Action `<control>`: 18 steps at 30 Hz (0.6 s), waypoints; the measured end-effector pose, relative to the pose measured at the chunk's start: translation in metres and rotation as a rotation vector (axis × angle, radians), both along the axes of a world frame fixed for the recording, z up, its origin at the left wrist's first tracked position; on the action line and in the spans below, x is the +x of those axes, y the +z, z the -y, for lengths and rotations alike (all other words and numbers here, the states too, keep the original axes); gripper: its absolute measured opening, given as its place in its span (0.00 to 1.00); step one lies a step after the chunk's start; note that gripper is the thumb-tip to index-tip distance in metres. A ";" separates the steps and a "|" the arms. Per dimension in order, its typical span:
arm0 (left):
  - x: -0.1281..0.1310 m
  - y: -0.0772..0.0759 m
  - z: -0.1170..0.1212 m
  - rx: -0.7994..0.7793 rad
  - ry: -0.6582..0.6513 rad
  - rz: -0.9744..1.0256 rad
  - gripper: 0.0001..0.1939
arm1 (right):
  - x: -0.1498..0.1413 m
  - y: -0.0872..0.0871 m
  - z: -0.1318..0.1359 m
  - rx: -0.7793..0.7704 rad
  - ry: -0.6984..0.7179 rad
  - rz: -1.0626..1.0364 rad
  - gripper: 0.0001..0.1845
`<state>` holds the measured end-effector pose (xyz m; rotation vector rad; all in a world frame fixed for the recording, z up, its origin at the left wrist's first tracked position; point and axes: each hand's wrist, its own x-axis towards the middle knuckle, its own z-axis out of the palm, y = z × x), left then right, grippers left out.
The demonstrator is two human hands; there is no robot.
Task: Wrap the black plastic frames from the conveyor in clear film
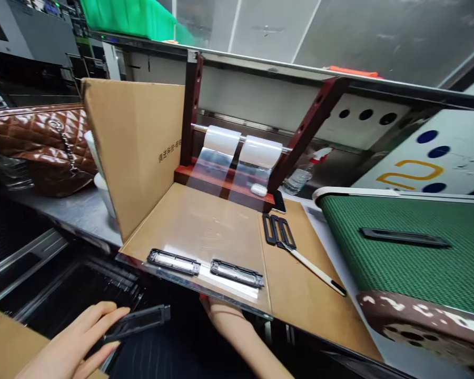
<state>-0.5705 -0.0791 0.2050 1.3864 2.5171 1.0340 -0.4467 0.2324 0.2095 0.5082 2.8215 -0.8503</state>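
Left hand (73,339): and here a black frame (142,321) is pinched between thumb and fingers, its free end pointed rightward past the fingertips.
Black frame: held up in the air, clear of the worktop, to the left of the right hand.
Right hand (220,311): tucked at the worktop's front edge; the fingers are mostly hidden under it, so whether they are spread or closed cannot be told.
Clear sheet (205,221): laid just above the right fingers, with two narrow frames (174,261) (237,273) set side by side near its front edge.
Film rolls (222,139) (260,151): mounted on a rod well beyond both hands' fingers, clear strips being drawn down toward the sheet.
Stacked frames (278,230): placed beyond the right fingers and to their right, touched by the tip of a white-handled tool (312,268).
Green belt (387,268): seen far to the right of the right fingers, a dark strip (405,238) carried on it.
Upright cardboard (138,152): stood beyond the left fingers, beside the sheet.
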 end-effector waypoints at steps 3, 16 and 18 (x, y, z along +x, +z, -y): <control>-0.032 -0.025 0.008 -0.049 0.011 -0.156 0.20 | -0.018 0.008 -0.003 -0.161 0.078 0.049 0.19; -0.140 -0.123 0.007 0.009 0.139 -0.059 0.27 | -0.033 0.020 0.017 -0.512 0.040 0.150 0.25; -0.143 -0.128 0.005 0.013 0.146 0.007 0.27 | -0.032 0.020 0.017 -0.523 0.021 0.135 0.25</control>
